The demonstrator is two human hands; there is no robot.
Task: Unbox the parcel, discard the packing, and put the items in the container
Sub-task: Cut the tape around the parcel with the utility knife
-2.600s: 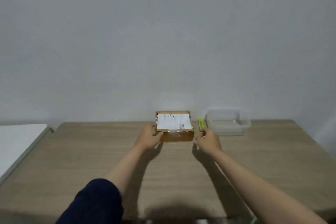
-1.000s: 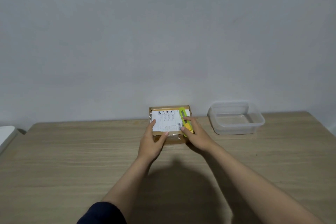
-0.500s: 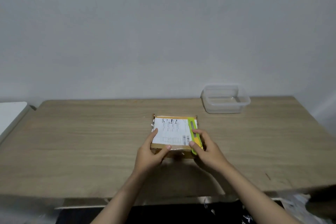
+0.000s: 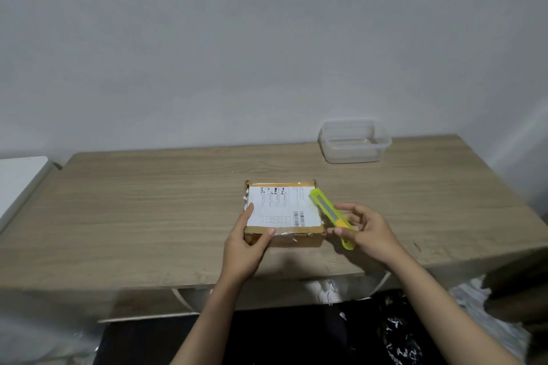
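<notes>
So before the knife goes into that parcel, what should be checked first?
1. Brown cardboard parcel lying flat on the wooden table: ok.
2. Left hand steadying its near left corner: ok.
3. Right hand with a grip on the yellow-green utility knife: ok.
4. Blade out: cannot tell.
5. Left fingers away from the knife: ok.
6. Clear plastic container open and ready: ok.
</notes>
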